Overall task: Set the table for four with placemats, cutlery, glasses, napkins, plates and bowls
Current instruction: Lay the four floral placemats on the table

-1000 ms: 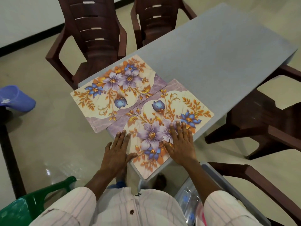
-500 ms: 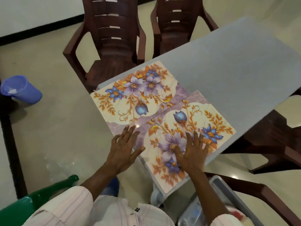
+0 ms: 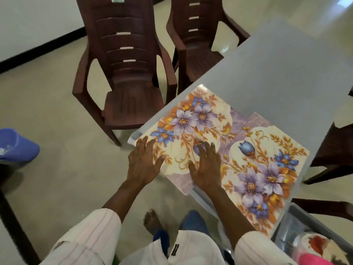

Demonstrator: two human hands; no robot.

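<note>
Two floral placemats lie side by side at the near end of the grey table [image 3: 286, 73]. The left placemat [image 3: 191, 119] overhangs the table's near corner. The right placemat [image 3: 267, 169] reaches the near right edge. My left hand [image 3: 143, 161] lies flat with spread fingers on the left placemat's near left corner. My right hand [image 3: 207, 167] presses flat on the same mat near the seam with the right mat. Neither hand holds anything.
Two brown plastic chairs [image 3: 126, 73] [image 3: 196, 35] stand at the table's left side, and another chair [image 3: 332, 150] is at the right. A grey bin [image 3: 305, 236] with tableware sits at the lower right. A blue bucket [image 3: 17, 146] stands on the floor at left.
Both hands have shifted left from the right placemat onto the left one. The view has swung so the table sits further right.
</note>
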